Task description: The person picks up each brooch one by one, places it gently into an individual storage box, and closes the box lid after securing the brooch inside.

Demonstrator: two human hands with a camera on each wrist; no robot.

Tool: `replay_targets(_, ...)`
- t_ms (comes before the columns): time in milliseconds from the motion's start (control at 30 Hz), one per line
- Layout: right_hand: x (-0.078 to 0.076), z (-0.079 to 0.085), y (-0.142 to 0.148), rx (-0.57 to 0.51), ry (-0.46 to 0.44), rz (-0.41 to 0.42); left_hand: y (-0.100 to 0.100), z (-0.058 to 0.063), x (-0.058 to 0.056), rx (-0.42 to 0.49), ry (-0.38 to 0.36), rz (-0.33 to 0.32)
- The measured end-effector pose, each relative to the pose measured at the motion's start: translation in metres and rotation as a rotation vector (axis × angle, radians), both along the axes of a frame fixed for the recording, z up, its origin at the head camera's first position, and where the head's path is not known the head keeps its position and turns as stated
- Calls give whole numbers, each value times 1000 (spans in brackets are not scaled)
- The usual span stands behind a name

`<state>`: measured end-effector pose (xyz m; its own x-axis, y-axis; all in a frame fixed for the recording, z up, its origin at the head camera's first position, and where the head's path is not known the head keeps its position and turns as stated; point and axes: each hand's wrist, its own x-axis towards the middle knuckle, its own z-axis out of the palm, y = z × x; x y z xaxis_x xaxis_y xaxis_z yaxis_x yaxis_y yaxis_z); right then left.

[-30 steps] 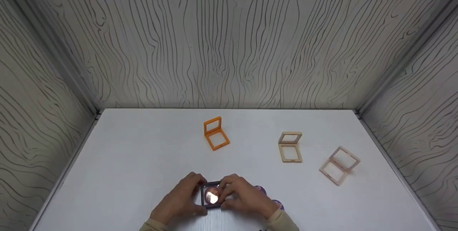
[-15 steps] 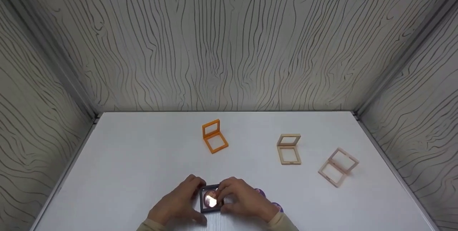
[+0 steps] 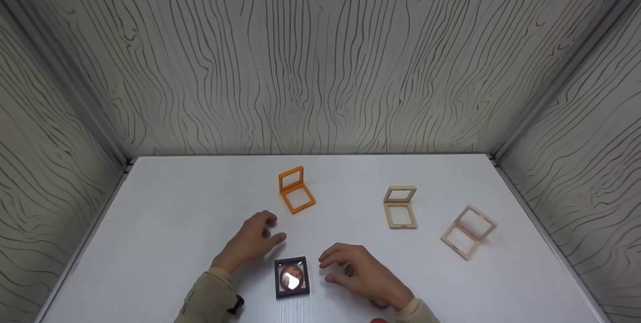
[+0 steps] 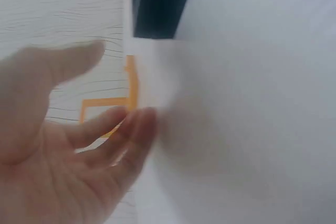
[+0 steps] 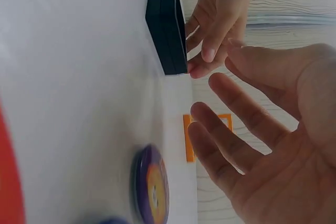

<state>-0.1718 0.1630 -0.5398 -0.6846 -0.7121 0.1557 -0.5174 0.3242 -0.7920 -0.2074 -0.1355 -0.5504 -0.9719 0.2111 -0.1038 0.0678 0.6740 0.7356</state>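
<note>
A square black display frame (image 3: 292, 294) lies shut on the white table with a round coppery disc (image 3: 288, 272) behind its clear window. Light glares off the disc. My left hand (image 3: 250, 240) hovers beyond the frame's upper left, thumb and fingers apart, holding nothing. To the frame's right is my right hand (image 3: 365, 273), its fingers loosely bent and nothing between them. The right wrist view shows the black frame (image 5: 167, 27) from its side, with a purple-rimmed round badge (image 5: 152, 187) on the table below the right fingers.
An orange frame (image 3: 285, 192) stands open toward the back, beyond the left hand. Two more open frames, one yellowish (image 3: 387, 216) and one pale pink (image 3: 453, 247), stand on the right. A red object (image 5: 8, 177) edges into the right wrist view. Patterned walls enclose the table.
Both hands have let go of the black frame. The left has moved away toward the back left, the right off to the right, leaving the frame and disc uncovered.
</note>
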Motion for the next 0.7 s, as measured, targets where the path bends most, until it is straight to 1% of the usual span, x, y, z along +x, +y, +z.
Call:
replay_targets(67,0,0,8,6,-14,-17,2,-6,-13,29,-2,62)
replay_targets(167,0,-1,18,6,-9,-38,3,-12,-32,83,-16,160)
replay_targets(300,-2,-1,29,13,29,-73,3,-16,-52,138,-6,238)
replay_targets(433,-4,2,39,67,35,-123,5,-18,-64,153,-27,282)
replay_targets(500,-5,3,44,97,20,-144,7,-19,-68,156,-35,289)
replay_targets(567,-5,4,48,117,7,-158,10,-18,-72,163,-33,286)
replay_targets(700,-5,4,50,149,-1,-172,14,-16,-80,187,3,292)
